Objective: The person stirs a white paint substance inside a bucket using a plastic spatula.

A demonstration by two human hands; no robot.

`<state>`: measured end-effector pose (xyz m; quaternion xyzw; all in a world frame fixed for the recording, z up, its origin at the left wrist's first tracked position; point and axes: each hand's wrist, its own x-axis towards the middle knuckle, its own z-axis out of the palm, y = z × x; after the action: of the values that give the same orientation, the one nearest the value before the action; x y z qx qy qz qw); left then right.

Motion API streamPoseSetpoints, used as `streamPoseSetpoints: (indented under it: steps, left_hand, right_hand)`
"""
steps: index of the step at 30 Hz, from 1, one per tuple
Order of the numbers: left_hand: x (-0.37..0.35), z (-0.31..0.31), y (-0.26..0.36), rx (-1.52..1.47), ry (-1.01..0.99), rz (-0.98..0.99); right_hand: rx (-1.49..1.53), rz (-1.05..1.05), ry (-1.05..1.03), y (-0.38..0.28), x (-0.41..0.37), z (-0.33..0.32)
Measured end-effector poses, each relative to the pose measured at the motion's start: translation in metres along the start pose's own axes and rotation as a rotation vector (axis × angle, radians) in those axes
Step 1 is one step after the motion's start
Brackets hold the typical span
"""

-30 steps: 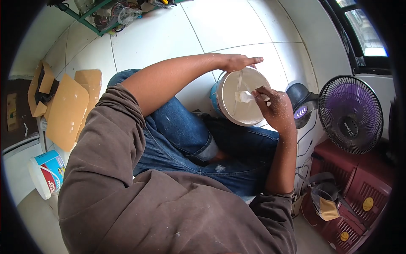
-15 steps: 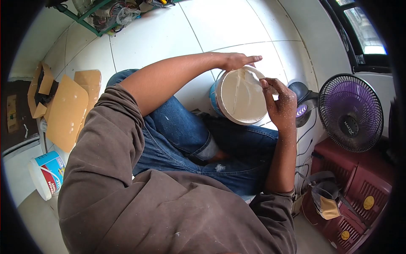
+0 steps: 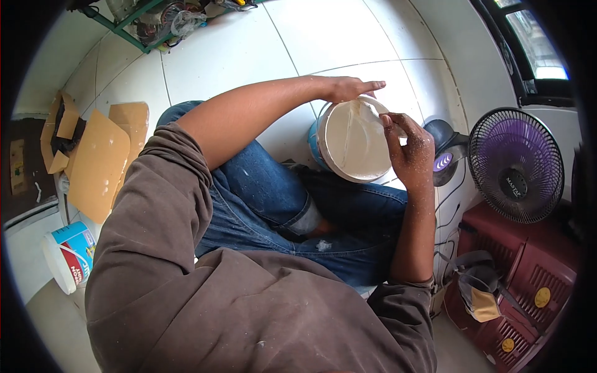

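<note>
A paint bucket (image 3: 315,138) with a blue outer wall stands on the floor in front of my crossed legs, its mouth facing up and towards me. Pale, whitish material coats its inside. My left hand (image 3: 349,89) is at the far rim with one digit stretched out past it; its other fingers are partly hidden and seem to grip the rim. Above the bucket's right side my right hand (image 3: 411,146), speckled with white, has thumb and fingers pinched together. A thin whitish piece shows by those fingertips, but I cannot make out what it is.
A black and purple fan (image 3: 516,165) stands close to the right of the bucket, with cables below it. A mask (image 3: 479,295) lies on a maroon case (image 3: 544,267). Cardboard (image 3: 99,165) and another paint bucket (image 3: 69,258) are at left; a green rack (image 3: 146,28) stands behind.
My right hand has shifted very slightly left and up at the bucket's rim. The bucket has barely moved, and my left hand stays in place.
</note>
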<state>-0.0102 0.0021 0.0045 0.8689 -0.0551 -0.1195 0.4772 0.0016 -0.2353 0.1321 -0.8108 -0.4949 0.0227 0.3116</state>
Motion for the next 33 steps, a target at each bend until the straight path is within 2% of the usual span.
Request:
streamPoseSetpoints:
  steps: [1, 5, 8, 11, 13, 14, 16, 18, 21, 23, 27, 29, 33]
  left_hand:
    - [0.003, 0.002, -0.004, 0.074, 0.026, 0.077]
    - [0.004, -0.001, -0.006, 0.053, -0.002, 0.019]
    - [0.004, 0.000, -0.001, 0.084, 0.031, 0.079]
    - [0.012, -0.003, -0.009, 0.052, -0.080, -0.022]
    - [0.006, 0.001, -0.012, 0.137, 0.008, 0.099]
    - [0.007, 0.001, -0.011, 0.136, 0.006, 0.101]
    - [0.013, 0.001, -0.011, -0.010, -0.039, -0.014]
    - [0.012, -0.001, -0.007, 0.019, -0.047, -0.018]
    - [0.000, -0.002, -0.001, 0.088, -0.023, 0.002]
    - [0.001, -0.001, 0.002, 0.128, 0.007, 0.038]
    - [0.000, -0.004, 0.002, 0.065, -0.019, 0.000]
    - [0.001, -0.004, 0.004, 0.052, -0.052, -0.025]
    - [0.006, -0.002, 0.004, -0.151, -0.029, -0.110]
  right_hand:
    - [0.008, 0.001, 0.007, 0.000, -0.001, -0.001]
    - [0.016, 0.031, 0.003, -0.006, 0.000, -0.002]
    - [0.004, 0.007, -0.007, 0.002, -0.001, 0.001]
    - [0.035, 0.004, 0.000, -0.003, 0.000, -0.004]
    - [0.019, 0.006, -0.034, -0.002, 0.000, 0.000]
    - [-0.006, 0.012, -0.064, -0.001, -0.001, 0.000]
    - [-0.001, 0.013, -0.065, -0.003, -0.002, -0.004]
    - [0.013, 0.005, -0.071, -0.005, -0.001, -0.006]
    - [0.009, 0.030, -0.135, -0.004, -0.003, -0.006]
    - [-0.097, -0.037, -0.248, -0.001, -0.004, -0.002]
    - [0.040, 0.083, -0.342, -0.005, -0.002, -0.005]
    - [-0.051, 0.078, -0.480, 0.002, -0.005, 0.001]
    - [-0.157, 0.083, -0.587, 0.012, -0.011, 0.018]
